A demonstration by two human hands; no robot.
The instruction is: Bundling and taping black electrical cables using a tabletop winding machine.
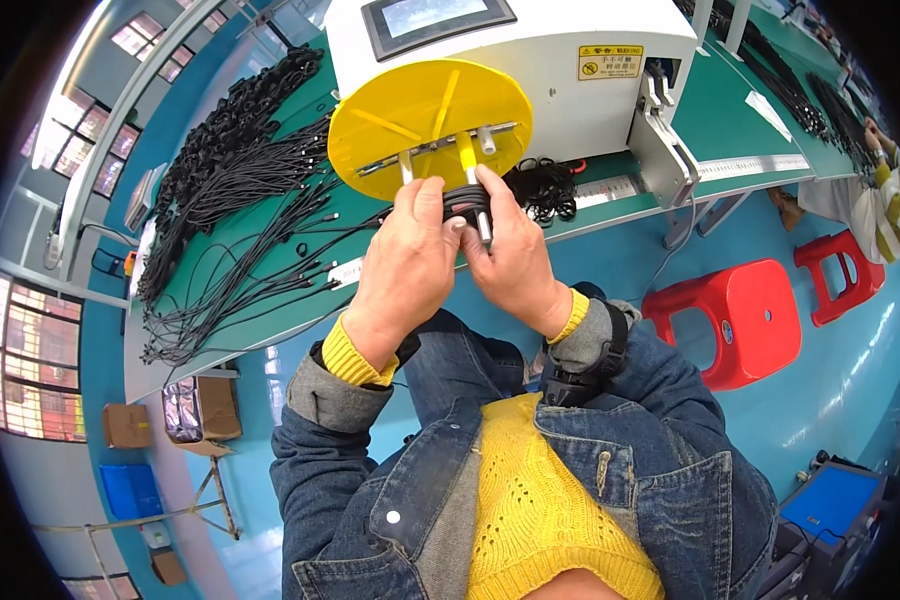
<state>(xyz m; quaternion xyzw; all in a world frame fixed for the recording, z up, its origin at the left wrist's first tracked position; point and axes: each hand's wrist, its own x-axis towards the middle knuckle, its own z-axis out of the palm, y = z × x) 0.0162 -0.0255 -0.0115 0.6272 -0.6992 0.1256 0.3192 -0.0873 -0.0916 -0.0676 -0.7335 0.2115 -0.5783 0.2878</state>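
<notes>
A coil of black cable [462, 198] sits in front of the yellow round disc [370, 120] of a white machine [570, 110]. My left hand [407, 258] is closed on the coil's left side, thumb near its lower edge. On the other side my right hand [515, 265] grips it too, with fingers reaching up along it. A silver metal end [484, 227] shows between the hands below the coil; I cannot tell whether it is a plug or a peg. Pegs stand out from the disc, including a yellow peg [466, 153] just above the coil.
Long black cables [260, 165] lie heaped across the green table [225, 225] at left. Coiled cables [545, 190] rest right of the disc. A metal bracket [660, 140] juts from the machine. Red stools [740, 325] stand at right, near another person's striped sleeve [895, 205].
</notes>
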